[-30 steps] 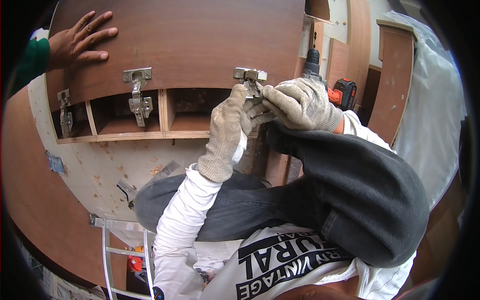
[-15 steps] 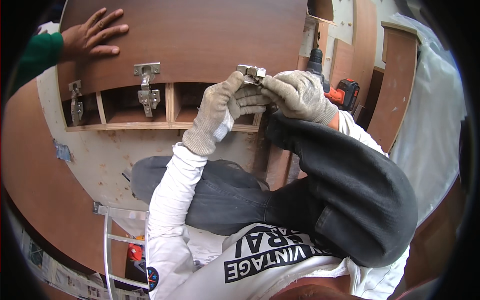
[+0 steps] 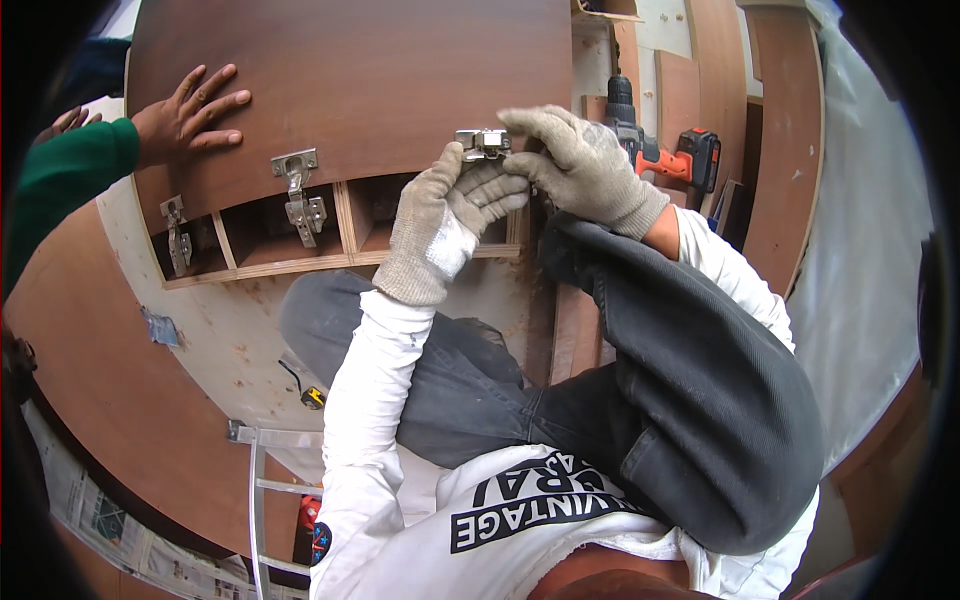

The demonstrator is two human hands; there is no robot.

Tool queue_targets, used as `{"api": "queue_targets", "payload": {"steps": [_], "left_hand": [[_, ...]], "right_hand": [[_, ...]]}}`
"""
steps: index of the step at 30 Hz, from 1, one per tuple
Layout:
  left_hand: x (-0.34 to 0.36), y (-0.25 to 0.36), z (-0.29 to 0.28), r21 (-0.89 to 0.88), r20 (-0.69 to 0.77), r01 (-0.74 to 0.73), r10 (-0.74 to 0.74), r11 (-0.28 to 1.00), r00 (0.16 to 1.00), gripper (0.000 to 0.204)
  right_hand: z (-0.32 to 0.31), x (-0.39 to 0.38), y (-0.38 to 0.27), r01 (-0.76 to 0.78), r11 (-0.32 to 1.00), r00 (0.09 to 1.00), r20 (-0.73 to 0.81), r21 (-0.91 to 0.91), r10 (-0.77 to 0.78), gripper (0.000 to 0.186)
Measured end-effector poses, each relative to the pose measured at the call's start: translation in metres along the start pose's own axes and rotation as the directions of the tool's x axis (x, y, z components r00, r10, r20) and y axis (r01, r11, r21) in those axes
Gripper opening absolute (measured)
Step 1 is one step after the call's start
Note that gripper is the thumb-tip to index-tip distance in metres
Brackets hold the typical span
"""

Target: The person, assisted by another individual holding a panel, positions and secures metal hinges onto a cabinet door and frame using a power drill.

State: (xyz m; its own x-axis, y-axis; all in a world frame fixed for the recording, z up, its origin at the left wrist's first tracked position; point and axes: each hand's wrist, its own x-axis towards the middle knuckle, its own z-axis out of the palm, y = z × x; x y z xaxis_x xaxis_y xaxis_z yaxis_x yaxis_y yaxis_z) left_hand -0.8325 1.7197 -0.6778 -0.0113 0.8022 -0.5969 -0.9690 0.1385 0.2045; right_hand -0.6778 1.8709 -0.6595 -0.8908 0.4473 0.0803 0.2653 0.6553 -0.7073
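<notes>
My gloved left hand [image 3: 430, 220] has its thumb against the left end of a silver hinge [image 3: 485, 142] on the lower edge of a brown wooden panel [image 3: 400, 70], fingers curled just below. My gloved right hand [image 3: 580, 170] is at the hinge's right end, index finger raised and apart from the others, whose tips touch near the hinge. Two more hinges, one in the middle [image 3: 300, 205] and one farther left [image 3: 177, 240], hang over the open compartments of a wooden box [image 3: 255, 270] beneath the panel. A co-worker's bare hand [image 3: 195, 120] lies spread on the panel's left part.
An orange-and-black cordless drill [image 3: 660, 160] lies right of the panel beside loose boards [image 3: 720, 70]. Plastic sheeting [image 3: 850, 250] covers the far right. A tape measure [image 3: 312, 397] and aluminium ladder [image 3: 258, 500] lie at lower left. More fingers [image 3: 70, 122] show at the left edge.
My hands have moved up slightly with the hinge's arm, which is now folded up. My right index finger has lifted. The view has shifted; another dark sleeve has appeared at upper left.
</notes>
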Motion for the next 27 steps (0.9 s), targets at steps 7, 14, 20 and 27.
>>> {"api": "queue_targets", "payload": {"steps": [7,14,20,27], "left_hand": [[0.005,0.001,-0.003,0.000,-0.012,-0.007,0.007,1.000,1.000,0.045],[0.006,-0.003,-0.013,-0.036,0.038,-0.032,0.033,0.999,0.999,0.045],[0.006,-0.003,-0.005,-0.049,-0.023,-0.014,0.013,0.999,1.000,0.047],[0.002,-0.003,0.001,0.021,-0.018,-0.057,0.057,0.998,0.998,0.050]], "right_hand": [[-0.006,0.018,0.009,-0.035,0.995,0.973,0.231,0.090,0.013,0.062],[-0.006,0.022,0.009,-0.024,0.989,0.975,0.223,0.143,-0.009,0.054],[-0.005,0.022,0.005,-0.039,0.990,0.979,0.205,0.133,0.011,0.045],[-0.003,0.012,0.002,0.015,0.997,0.984,0.177,0.079,-0.029,0.057]]}}
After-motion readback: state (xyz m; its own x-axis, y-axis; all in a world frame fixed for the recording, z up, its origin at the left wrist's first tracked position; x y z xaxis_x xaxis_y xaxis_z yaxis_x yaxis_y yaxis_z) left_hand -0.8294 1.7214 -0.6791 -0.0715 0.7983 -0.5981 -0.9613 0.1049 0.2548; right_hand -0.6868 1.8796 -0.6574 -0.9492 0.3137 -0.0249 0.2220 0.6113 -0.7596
